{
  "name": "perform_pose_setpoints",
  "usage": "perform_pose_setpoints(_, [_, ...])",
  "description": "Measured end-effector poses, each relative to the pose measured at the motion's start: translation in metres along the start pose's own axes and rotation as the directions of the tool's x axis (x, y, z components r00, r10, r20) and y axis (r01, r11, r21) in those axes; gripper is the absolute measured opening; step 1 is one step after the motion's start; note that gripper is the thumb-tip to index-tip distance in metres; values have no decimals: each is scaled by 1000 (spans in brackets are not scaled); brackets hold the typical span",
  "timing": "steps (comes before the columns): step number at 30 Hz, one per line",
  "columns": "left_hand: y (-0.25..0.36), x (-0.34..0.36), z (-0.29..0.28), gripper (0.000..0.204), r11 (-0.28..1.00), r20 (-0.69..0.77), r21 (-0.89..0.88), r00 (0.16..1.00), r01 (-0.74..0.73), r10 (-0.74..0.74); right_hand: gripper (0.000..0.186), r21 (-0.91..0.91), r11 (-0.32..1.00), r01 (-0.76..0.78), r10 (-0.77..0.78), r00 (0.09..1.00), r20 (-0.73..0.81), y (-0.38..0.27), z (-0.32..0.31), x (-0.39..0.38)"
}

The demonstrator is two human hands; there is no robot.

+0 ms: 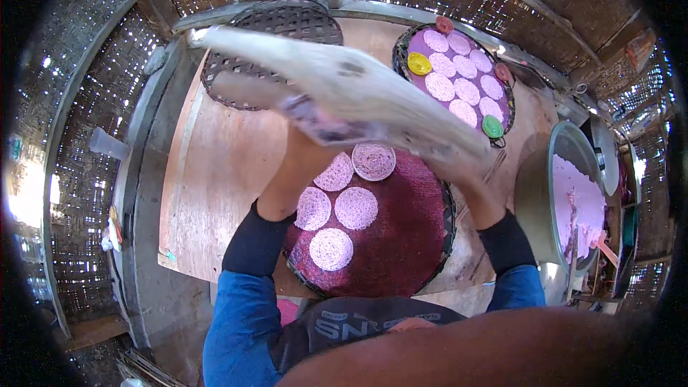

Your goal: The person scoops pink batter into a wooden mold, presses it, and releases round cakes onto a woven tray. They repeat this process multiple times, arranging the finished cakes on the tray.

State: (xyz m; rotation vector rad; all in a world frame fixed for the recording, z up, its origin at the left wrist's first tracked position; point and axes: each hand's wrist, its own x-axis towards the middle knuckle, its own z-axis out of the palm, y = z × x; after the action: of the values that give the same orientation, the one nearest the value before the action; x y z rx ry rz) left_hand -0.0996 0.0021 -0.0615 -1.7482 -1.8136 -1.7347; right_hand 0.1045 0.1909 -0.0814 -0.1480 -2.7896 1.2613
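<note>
A long, whitish, wooden-looking implement, blurred by motion, is held up slantwise over the table. Smears of pink and purple stuff show at its middle underside. My left hand reaches up under its middle, the fingers hidden and smeared. At its lower right end, my right hand is closed on it, though blurred. Below lies a round tray covered with dark red cloth. Several round, pale pink, lacy noodle-like discs sit on its left and upper part; the uppermost disc has a raised rim.
At the far right, another round tray bears more pink discs and small yellow, green and red plastic moulds. A dark openwork basket tray lies at the back left. A large metal basin of pink dough stands at right. Woven walls surround the table.
</note>
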Motion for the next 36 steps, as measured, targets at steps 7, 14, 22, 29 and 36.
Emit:
perform_pose_setpoints(7, [24, -23, -43, 26, 640, -128, -520, 690, 565, -712, 92, -375, 927, 21, -52, 996, -72, 8, 56, 25])
perform_pose_setpoints(14, [29, -39, -53, 15, 677, -191, -478, 686, 559, -702, 96, -393, 918, 46, -67, 997, -40, 15, 59, 29])
perform_pose_setpoints(22, [35, -44, -50, 18, 629, -200, -559, 649, 540, -734, 97, -324, 942, 83, -112, 991, -71, 16, 59, 29])
perform_pose_setpoints(29, [37, -47, -55, 17, 581, -136, -570, 630, 581, -764, 95, 155, 987, 41, -19, 989, -144, -23, 29, 17])
perform_pose_setpoints(36, [44, -70, -74, 14, 641, -211, -474, 629, 603, -748, 93, -100, 988, -120, 102, 981, -167, -80, 71, -84])
